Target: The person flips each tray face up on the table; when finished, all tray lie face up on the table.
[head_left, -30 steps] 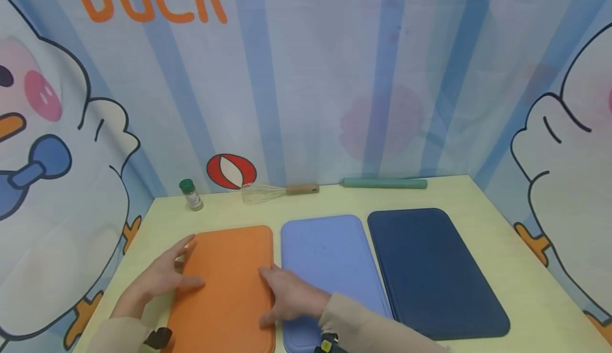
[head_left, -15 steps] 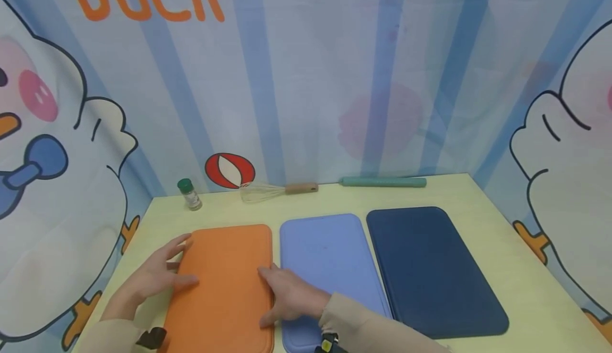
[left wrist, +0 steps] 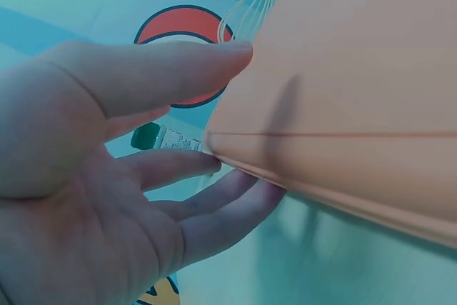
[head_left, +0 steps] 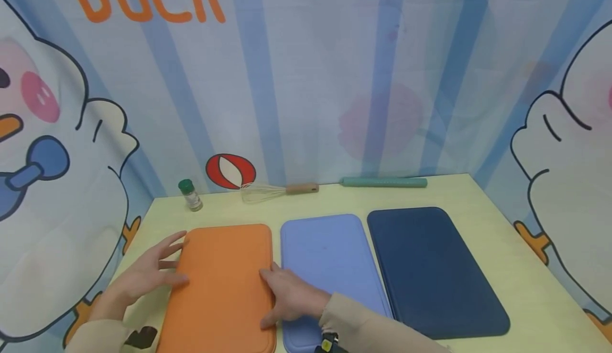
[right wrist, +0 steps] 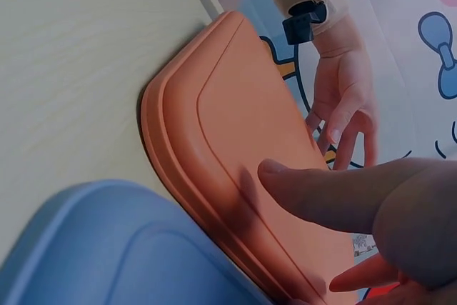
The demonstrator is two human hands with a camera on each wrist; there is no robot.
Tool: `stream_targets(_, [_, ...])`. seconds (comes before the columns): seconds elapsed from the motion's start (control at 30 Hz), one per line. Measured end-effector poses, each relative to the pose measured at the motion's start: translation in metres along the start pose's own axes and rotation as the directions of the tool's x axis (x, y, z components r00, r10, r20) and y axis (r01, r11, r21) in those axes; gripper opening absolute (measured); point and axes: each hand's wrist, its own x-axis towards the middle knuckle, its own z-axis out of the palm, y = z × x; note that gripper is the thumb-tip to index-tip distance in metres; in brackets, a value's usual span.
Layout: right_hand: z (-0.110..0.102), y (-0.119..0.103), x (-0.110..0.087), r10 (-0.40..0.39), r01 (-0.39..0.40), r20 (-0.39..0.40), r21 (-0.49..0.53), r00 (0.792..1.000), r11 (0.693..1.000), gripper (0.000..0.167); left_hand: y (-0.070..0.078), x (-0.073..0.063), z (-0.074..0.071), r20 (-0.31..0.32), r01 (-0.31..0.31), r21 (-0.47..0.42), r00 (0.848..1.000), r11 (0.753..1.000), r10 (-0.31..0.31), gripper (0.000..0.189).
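Observation:
An orange rectangular board [head_left: 222, 289] with rounded corners and a grooved rim lies flat on the left of the table. My left hand [head_left: 143, 276] is at its left edge; in the left wrist view, two fingertips [left wrist: 268, 191] meet the rim while the thumb stretches beside the top face. My right hand [head_left: 294, 294] spans the right edge with thumb and fingers spread. Its thumb [right wrist: 321, 194] hangs over the top face in the right wrist view, casting a shadow there. A light blue board [head_left: 330, 257] lies partly under the right hand and forearm.
Right of the light blue board lies a dark navy board [head_left: 435, 273]. Along the back edge of the pale yellow table [head_left: 540, 294] are a green-capped jar [head_left: 192, 196], a whisk [head_left: 301, 189] and a green rolling pin [head_left: 384, 183]. A printed curtain [head_left: 306, 76] stands behind.
My left hand has slid left, its thumb moving from over the orange board to its left edge. The board's left side has turned slightly leftward. The right hand has hardly moved.

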Motion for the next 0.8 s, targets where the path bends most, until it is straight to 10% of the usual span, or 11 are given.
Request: stream_targets(0.8, [0.009,0.013,0.019,0.024,-0.024,0.012,0.003,1.0,1.0,0.105,0.011,-0.016,-0.015,-0.007,-0.123,-0.063,0.992,0.99,0.123,0.089])
